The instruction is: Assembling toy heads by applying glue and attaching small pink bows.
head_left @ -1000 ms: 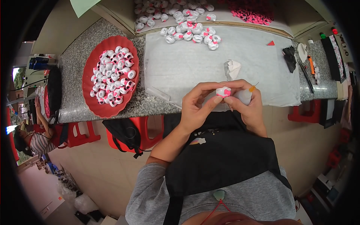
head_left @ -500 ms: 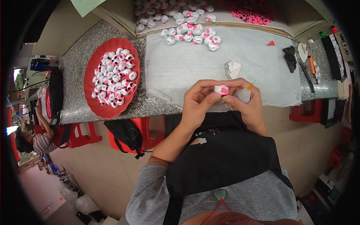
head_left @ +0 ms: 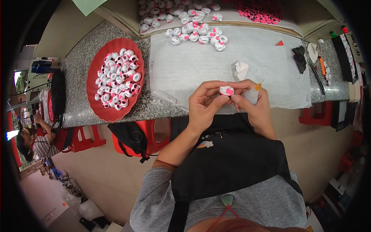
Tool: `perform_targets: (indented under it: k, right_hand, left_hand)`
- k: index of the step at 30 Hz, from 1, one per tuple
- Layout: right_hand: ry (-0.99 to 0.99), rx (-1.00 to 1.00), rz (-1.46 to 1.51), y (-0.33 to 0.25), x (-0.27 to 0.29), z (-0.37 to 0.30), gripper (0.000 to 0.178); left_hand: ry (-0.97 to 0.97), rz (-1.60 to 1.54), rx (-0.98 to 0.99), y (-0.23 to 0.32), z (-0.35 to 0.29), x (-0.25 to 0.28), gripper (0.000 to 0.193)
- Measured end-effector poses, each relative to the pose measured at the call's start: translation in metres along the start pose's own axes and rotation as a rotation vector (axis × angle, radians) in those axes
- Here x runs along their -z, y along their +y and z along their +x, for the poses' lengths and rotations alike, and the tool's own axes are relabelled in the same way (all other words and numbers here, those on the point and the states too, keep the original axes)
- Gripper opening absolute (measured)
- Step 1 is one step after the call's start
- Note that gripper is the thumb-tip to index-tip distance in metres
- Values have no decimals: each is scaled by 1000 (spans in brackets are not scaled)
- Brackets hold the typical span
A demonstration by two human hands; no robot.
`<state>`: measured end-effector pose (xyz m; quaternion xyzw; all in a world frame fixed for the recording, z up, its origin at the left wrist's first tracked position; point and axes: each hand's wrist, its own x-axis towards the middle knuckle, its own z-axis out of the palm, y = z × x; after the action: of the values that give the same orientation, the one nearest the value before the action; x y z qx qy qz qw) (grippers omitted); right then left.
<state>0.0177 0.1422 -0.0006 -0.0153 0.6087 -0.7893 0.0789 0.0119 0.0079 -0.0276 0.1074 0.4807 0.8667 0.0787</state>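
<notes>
Between my two hands, over the near edge of the papered bench, is a small white-and-pink rounded piece with a dark spot on its lower side. My left hand pinches it from the left with thumb and fingers. From the right, the thumb and fingertips of my right hand close on the same piece. Tucked in the right hand is a translucent squeeze bottle with an orange needle tip pointing up and away. A crumpled white tissue lies just beyond my fingers.
At left stands a red scalloped plate full of similar pieces. More white pieces are heaped at the back, near a pile of pink parts. A black cloth, pens and a dark tool lie at right. Another person sits far left.
The piece has turned slightly in my fingers and moved a little left. The bottle's needle tip has shifted slightly. Both hands keep their grip.
</notes>
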Motion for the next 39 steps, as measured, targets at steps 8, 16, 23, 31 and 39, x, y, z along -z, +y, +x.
perform_targets:
  k: [8,16,23,31,39]
  right_hand:
    - [3,-68,51,-2,7,3,25]
    - [193,265,-1109,3,37,34,20]
    - [72,294,-559,-8,10,13,13]
    - [281,374,-845,-10,60,20,20]
    - [298,400,-503,1,58,12,39]
  left_hand:
    - [24,-162,172,-4,6,6,28]
    - [71,-272,183,-1,12,12,25]
    - [79,-158,175,-8,10,9,20]
    - [597,1020,-488,77,15,83,28]
    - [-188,1394,-458,43,87,21,26]
